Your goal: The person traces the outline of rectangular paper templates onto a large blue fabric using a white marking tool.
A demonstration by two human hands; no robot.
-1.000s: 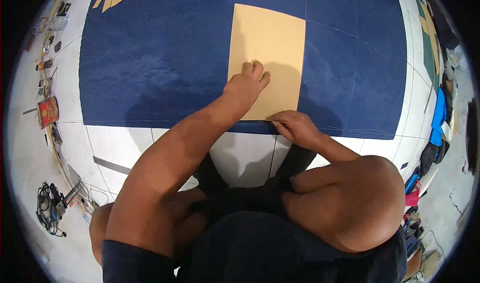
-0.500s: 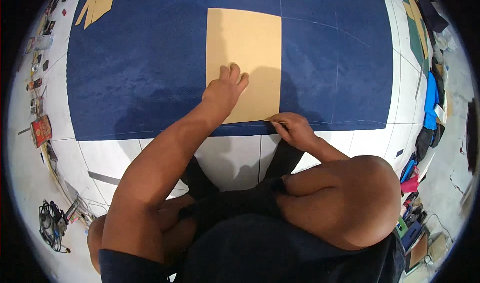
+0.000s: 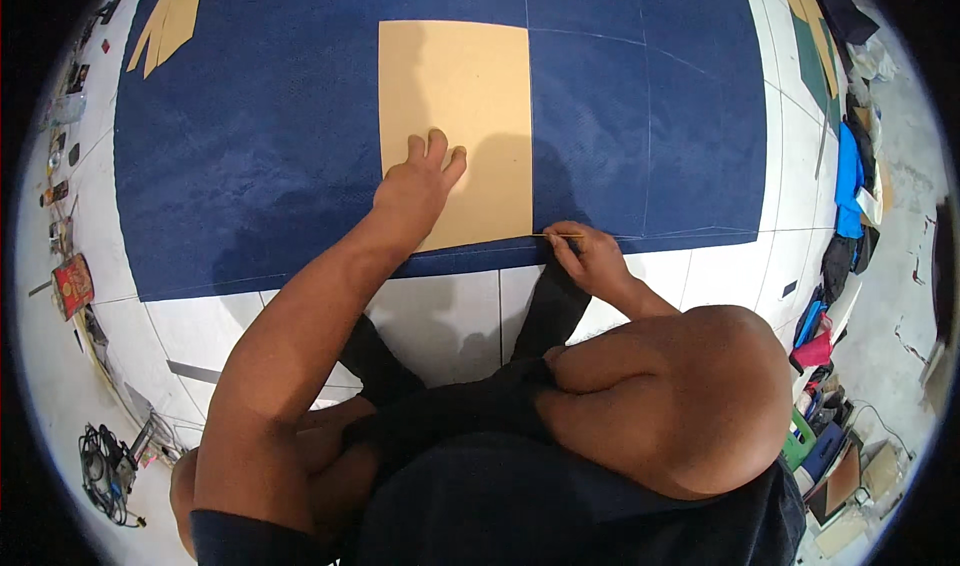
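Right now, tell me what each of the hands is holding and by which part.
The right hand pinches a thin marking stick at its end. The left hand holds nothing, pressing flat on the tan cardboard template.

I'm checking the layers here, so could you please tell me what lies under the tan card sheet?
The tan card sheet lies flat on blue fabric, which shows all around it. The left hand presses its lower part. The fabric directly beneath is hidden.
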